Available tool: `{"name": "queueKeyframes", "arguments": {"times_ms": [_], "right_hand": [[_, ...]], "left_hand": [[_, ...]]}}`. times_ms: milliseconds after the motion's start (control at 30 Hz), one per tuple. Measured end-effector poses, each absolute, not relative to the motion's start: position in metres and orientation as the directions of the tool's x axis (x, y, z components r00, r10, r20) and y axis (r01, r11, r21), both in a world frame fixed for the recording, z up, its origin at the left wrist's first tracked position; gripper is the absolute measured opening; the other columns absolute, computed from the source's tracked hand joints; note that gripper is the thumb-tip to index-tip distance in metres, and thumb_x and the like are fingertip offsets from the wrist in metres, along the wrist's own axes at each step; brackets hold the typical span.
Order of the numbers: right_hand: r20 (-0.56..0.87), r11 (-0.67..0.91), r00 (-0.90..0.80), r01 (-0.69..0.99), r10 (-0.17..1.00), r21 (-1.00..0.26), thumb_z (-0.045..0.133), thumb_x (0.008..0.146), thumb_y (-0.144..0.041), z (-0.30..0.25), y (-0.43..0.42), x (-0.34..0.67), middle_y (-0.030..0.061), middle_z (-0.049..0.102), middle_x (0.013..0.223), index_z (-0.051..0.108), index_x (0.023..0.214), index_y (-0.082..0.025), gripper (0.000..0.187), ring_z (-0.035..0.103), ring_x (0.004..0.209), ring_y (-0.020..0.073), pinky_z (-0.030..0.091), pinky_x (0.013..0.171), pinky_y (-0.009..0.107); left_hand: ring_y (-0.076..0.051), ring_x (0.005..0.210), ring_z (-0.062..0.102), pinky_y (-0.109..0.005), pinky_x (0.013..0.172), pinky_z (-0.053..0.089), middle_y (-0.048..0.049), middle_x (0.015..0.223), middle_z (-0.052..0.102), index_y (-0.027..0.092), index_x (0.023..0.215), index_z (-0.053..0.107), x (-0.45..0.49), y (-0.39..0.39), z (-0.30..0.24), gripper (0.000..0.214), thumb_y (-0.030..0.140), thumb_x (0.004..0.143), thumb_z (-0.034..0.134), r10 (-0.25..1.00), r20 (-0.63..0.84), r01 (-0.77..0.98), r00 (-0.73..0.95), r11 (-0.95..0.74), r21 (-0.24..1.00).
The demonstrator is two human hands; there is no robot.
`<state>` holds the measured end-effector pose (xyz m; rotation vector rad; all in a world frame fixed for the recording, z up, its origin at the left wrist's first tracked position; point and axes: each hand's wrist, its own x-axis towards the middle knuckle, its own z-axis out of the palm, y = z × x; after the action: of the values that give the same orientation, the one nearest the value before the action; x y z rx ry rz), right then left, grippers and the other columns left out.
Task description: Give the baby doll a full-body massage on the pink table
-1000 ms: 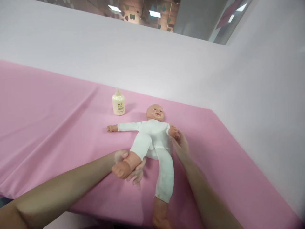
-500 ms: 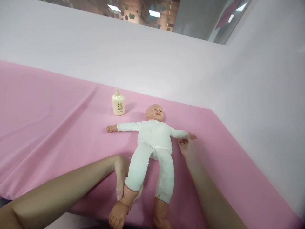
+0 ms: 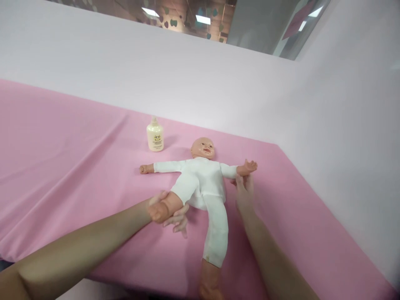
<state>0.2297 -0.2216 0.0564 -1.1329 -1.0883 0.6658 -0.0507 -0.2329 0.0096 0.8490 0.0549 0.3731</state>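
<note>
A baby doll in a white suit lies on its back on the pink cloth, head toward the wall. My left hand cups the doll's bare lower leg and foot from below, with the knee bent up toward the doll's body. My right hand holds the doll's wrist from underneath, and that arm is stretched out to the side. The doll's other arm lies flat to the left, and its other leg lies straight toward me.
A cream lotion bottle stands upright on the cloth just left of the doll's head. White walls close off the back and right side. The cloth's near edge runs along the bottom left.
The leg in my left hand went from stretched toward me to bent up at the knee. My right hand lifted the doll's outstretched arm slightly.
</note>
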Motion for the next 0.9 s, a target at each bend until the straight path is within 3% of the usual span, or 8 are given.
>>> {"name": "queueKeyframes", "arguments": {"times_ms": [67,100,200,333,633,700,767,900], "right_hand": [[0.382,0.350,0.263,0.162,0.886,-0.923,0.065,0.090,-0.048,0.053,-0.224,0.226,0.0086,0.064,0.121,0.056,0.131,-0.027,0.047,0.063,0.088,0.0201,0.055,0.083,0.038],[0.395,0.359,0.208,0.189,0.895,-0.914,0.065,0.090,-0.047,0.051,-0.226,0.224,0.0080,0.065,0.118,0.056,0.131,-0.027,0.046,0.063,0.086,0.0197,0.056,0.083,0.038],[0.447,0.416,0.030,0.313,0.894,-0.854,0.064,0.092,-0.041,0.047,-0.230,0.220,0.0081,0.065,0.121,0.058,0.131,-0.028,0.042,0.065,0.095,0.0211,0.056,0.090,0.040],[0.490,0.499,-0.156,0.486,0.857,-0.718,0.062,0.093,-0.031,0.050,-0.235,0.216,0.0077,0.062,0.131,0.064,0.127,-0.030,0.034,0.062,0.118,0.0250,0.054,0.101,0.042],[0.478,0.507,-0.197,0.501,0.856,-0.702,0.062,0.093,-0.030,0.055,-0.236,0.216,0.0072,0.063,0.130,0.066,0.126,-0.031,0.033,0.061,0.121,0.0251,0.055,0.099,0.040],[0.488,0.490,-0.132,0.453,0.863,-0.745,0.064,0.091,-0.032,0.053,-0.232,0.219,0.0081,0.063,0.128,0.066,0.125,-0.029,0.034,0.062,0.115,0.0247,0.055,0.097,0.040],[0.461,0.436,-0.021,0.362,0.887,-0.824,0.066,0.089,-0.037,0.051,-0.228,0.222,0.0085,0.065,0.124,0.063,0.127,-0.027,0.039,0.065,0.103,0.0227,0.056,0.090,0.039],[0.391,0.353,0.214,0.195,0.895,-0.915,0.066,0.087,-0.050,0.054,-0.219,0.231,0.0080,0.066,0.118,0.057,0.131,-0.024,0.052,0.062,0.081,0.0180,0.056,0.079,0.037]], "left_hand": [[-0.024,0.062,0.052,-0.052,0.088,0.052,-0.0005,0.039,0.043,0.026,0.064,0.050,-0.050,-0.230,0.015,0.064,0.089,0.057,0.061,0.264,0.141,-0.281,0.954,0.625,0.728],[-0.023,0.061,0.050,-0.049,0.088,0.052,0.0005,0.039,0.041,0.025,0.065,0.051,-0.049,-0.229,0.019,0.063,0.087,0.059,0.062,0.281,0.141,-0.294,0.949,0.636,0.713],[-0.021,0.062,0.049,-0.041,0.082,0.051,0.0025,0.042,0.038,0.022,0.068,0.054,-0.045,-0.229,0.033,0.057,0.078,0.068,0.064,0.445,0.072,-0.374,0.893,0.643,0.668],[-0.020,0.062,0.050,-0.036,0.077,0.049,0.0035,0.047,0.038,0.018,0.073,0.057,-0.040,-0.232,0.038,0.053,0.071,0.076,0.062,0.538,0.026,-0.427,0.842,0.636,0.643],[-0.018,0.065,0.052,-0.035,0.077,0.046,0.0004,0.058,0.052,0.015,0.081,0.061,-0.041,-0.231,0.031,0.055,0.070,0.082,0.060,0.518,0.012,-0.391,0.856,0.631,0.670],[-0.020,0.069,0.056,-0.037,0.080,0.048,-0.0017,0.063,0.057,0.015,0.086,0.062,-0.045,-0.232,0.028,0.057,0.072,0.082,0.059,0.440,0.053,-0.352,0.896,0.634,0.688],[-0.022,0.075,0.061,-0.040,0.083,0.050,-0.0043,0.069,0.064,0.014,0.092,0.065,-0.047,-0.232,0.022,0.062,0.075,0.079,0.064,0.285,0.136,-0.292,0.949,0.629,0.720],[-0.029,0.079,0.071,-0.045,0.084,0.057,-0.0093,0.083,0.074,0.019,0.097,0.071,-0.041,-0.233,0.018,0.059,0.062,0.060,0.087,-0.324,0.215,0.007,0.921,0.566,0.825]]}}
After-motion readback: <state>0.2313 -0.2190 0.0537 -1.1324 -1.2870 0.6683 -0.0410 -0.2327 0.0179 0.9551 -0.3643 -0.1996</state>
